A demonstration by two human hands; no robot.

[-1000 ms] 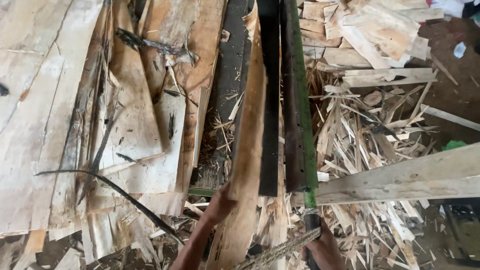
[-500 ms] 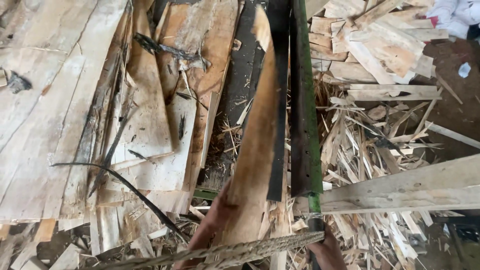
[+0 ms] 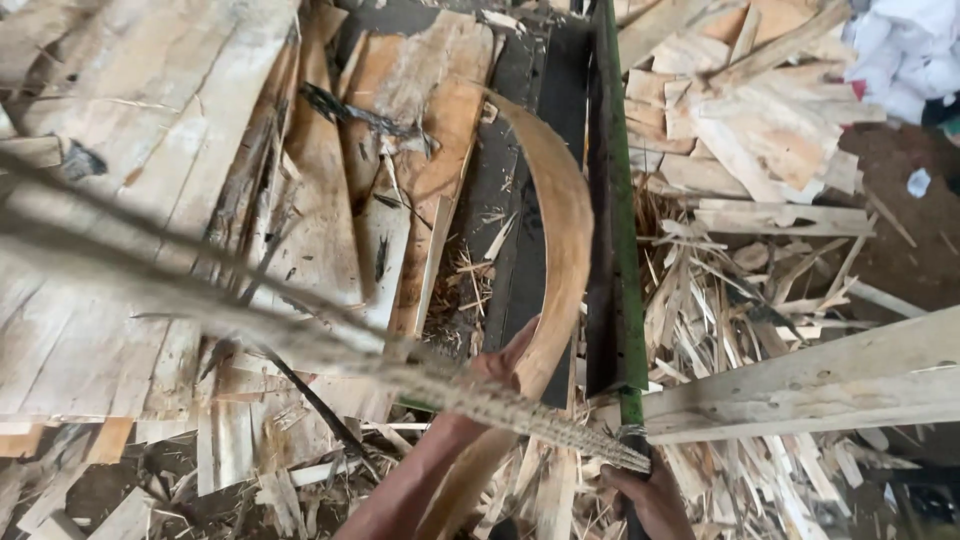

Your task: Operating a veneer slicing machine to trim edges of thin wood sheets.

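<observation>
Two hands are used; a curved veneer strip (image 3: 555, 260) is gripped by left-hand fingers (image 3: 505, 362); a rough stick (image 3: 520, 412) is clasped by the right hand (image 3: 650, 495).

That thin wood strip (image 3: 560, 250) is bent into a big curve, pale brown, standing on edge right against the green rail (image 3: 615, 200), lower end gripped.
</observation>
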